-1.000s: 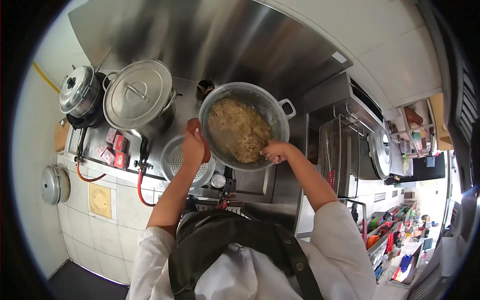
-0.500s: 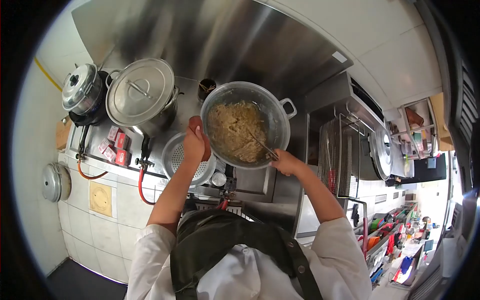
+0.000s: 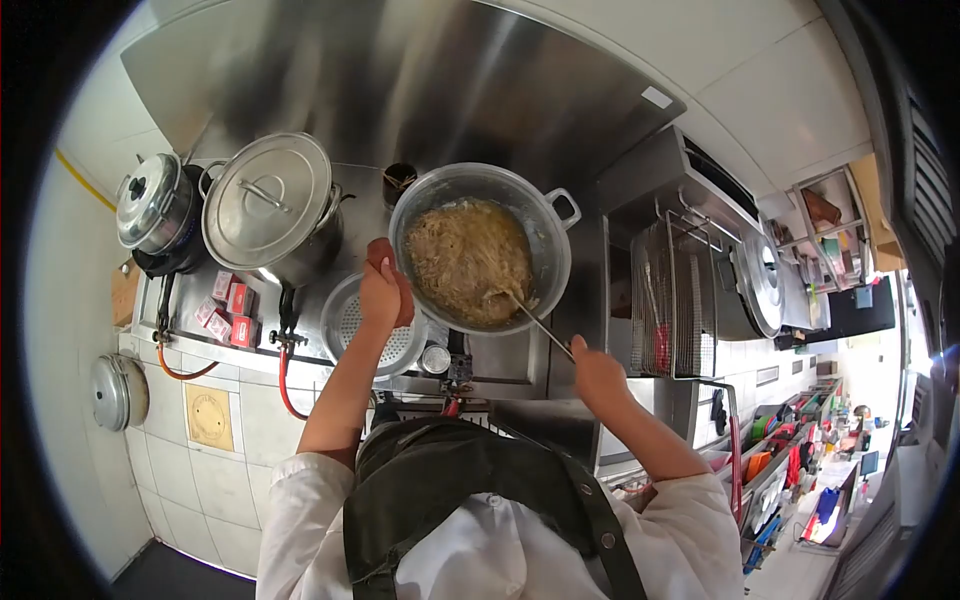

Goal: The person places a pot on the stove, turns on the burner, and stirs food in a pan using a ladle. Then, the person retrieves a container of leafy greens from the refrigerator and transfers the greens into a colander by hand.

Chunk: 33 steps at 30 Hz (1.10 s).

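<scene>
At left, my left hand is wrapped about a reddish-brown cloth at the left edge of the large pot; any handle beneath is hidden. Should the cloth slip or bunch, the pot could swivel, or, if its metal is hot, my fingers could meet it bare. A tilt toward this side could spill into the perforated pan just below. At centre, the stringy, brownish food fills much of the pot; too hard a sweep could carry strands over the near rim. At right, my right hand is curled around the end of a long utensil, its head partly sunk in the food; a loose grasp could let the shaft twist and flick liquid.

Relative positions: the left hand borders the pot's left side; the food lies between my hands, farther from my body; the right hand stands outside the rim, apart from it, reaching the food only through the utensil.
</scene>
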Tool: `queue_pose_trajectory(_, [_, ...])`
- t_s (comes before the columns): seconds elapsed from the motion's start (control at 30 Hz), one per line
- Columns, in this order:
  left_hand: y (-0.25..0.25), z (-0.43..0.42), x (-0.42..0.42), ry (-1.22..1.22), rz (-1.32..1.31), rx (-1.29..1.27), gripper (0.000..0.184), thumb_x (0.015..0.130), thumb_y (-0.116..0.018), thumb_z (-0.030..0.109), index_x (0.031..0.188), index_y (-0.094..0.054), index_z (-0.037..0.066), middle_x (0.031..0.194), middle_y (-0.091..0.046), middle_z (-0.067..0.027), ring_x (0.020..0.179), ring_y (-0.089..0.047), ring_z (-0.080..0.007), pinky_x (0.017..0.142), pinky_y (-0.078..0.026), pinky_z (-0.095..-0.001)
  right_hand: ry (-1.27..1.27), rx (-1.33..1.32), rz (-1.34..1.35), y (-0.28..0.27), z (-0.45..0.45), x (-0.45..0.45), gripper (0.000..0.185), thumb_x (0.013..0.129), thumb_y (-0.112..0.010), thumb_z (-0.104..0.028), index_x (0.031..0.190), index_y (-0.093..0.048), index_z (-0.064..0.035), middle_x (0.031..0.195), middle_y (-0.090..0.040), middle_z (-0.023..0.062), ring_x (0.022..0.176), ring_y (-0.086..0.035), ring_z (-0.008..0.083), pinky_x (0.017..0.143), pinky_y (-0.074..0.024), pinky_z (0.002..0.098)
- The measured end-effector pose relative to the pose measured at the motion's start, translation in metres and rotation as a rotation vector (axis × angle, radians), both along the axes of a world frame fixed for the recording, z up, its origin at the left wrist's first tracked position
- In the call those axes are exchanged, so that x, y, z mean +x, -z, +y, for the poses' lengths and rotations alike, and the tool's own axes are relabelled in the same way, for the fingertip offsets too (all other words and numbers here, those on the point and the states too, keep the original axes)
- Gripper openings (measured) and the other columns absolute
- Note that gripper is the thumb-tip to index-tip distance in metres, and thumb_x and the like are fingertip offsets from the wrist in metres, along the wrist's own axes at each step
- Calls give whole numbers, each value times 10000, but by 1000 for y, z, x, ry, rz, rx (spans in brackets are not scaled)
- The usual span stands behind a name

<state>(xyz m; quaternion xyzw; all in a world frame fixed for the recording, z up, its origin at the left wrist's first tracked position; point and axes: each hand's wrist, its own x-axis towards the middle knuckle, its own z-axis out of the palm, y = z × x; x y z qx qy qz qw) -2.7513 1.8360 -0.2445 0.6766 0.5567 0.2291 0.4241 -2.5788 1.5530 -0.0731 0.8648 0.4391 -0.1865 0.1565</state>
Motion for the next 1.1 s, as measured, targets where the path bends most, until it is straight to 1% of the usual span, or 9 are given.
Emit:
queue_pose_trajectory(0.13, [16,-2,3,-57,14,130,397,930,-406,328,1079,-444,-39,853,-593,-297,771,-575,-469,656,-461,-510,98,44,-14,-6,1,0,289,816,-456,-37,1101,-408,-24,773,-622,239,757,-621,408,655,-487,494])
queue_pose_trajectory(0.23, [8,1,2,10,8,-5,562,936,-384,348,1201,-363,-147,976,-558,-363,909,-553,-485,779,-456,-478,154,81,-10,28,18,10,269,832,-450,-46,1097,-413,-17,840,-632,244,806,-630,399,680,-505,475])
queue_pose_trajectory(0.47, [-2,0,2,-4,36,7,545,931,-385,350,1185,-380,-132,1007,-551,-359,934,-551,-474,810,-443,-483,219,144,80,142,71,56,510,854,-483,-64,1324,-301,15,980,-607,260,885,-624,360,679,-519,425])
queue_pose_trajectory(0.6, [-1,-1,2,-3,16,25,525,926,-395,353,1162,-405,-117,987,-558,-355,927,-551,-478,807,-442,-487,746,240,501,91,109,53,333,797,-586,-85,1082,-447,15,990,-574,283,881,-590,413,727,-470,443])
queue_pose_trajectory(0.7, [7,1,1,-44,-2,114,417,921,-421,311,1072,-427,-78,867,-580,-326,814,-568,-477,712,-448,-509,311,329,276,91,107,54,504,858,-554,-122,1254,-343,109,1021,-572,292,910,-595,379,695,-492,435])
queue_pose_trajectory(0.83, [15,0,2,-86,-40,175,367,919,-434,293,1037,-434,-54,806,-591,-310,743,-578,-473,651,-453,-520,149,450,231,86,125,25,495,858,-558,-129,1242,-354,108,1008,-571,300,923,-585,393,767,-475,441])
queue_pose_trajectory(0.93, [22,3,1,-86,-25,195,374,919,-433,295,1046,-431,-56,794,-594,-306,725,-581,-470,633,-458,-517,228,214,354,102,152,11,491,870,-547,-134,1262,-352,87,1030,-574,284,933,-587,381,782,-481,433])
queue_pose_trajectory(1.03, [10,4,-2,-61,-34,35,426,922,-427,312,1085,-452,-81,865,-592,-316,799,-578,-468,719,-461,-503,267,177,287,133,146,18,502,883,-535,-143,1288,-332,72,1051,-575,272,930,-595,367,755,-499,426])
queue_pose_trajectory(1.1, [4,4,-3,-76,-25,35,433,924,-421,309,1105,-445,-83,856,-597,-310,787,-583,-461,710,-465,-500,350,197,290,120,143,17,486,868,-554,-145,1255,-363,78,1056,-570,274,970,-572,388,797,-466,444])
